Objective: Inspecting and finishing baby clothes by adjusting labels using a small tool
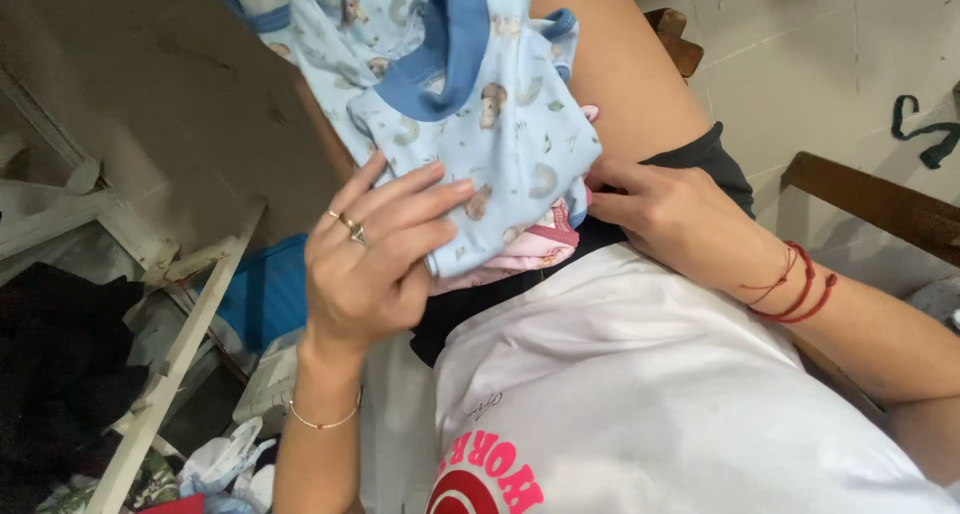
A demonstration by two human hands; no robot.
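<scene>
A small light blue baby garment (480, 104) with a printed pattern and darker blue trim lies on my lap. My left hand (375, 254), wearing rings and a thin bracelet, pinches its lower edge with fingers and thumb. Under it lies a pink garment (540, 249), partly hidden. My right hand (665, 214), with red string bracelets on the wrist, grips the right edge of the stacked clothes, its fingertips tucked beneath the blue fabric. I wear a white shirt with a red print (640, 394) and dark shorts.
A white wooden frame (170, 344) leans at the left over dark clothes and a blue item (265, 294). Crumpled cloth lies at the bottom left. A wooden chair arm (880, 204) is at the right. A tiled floor with a dark strap (925, 129) lies beyond.
</scene>
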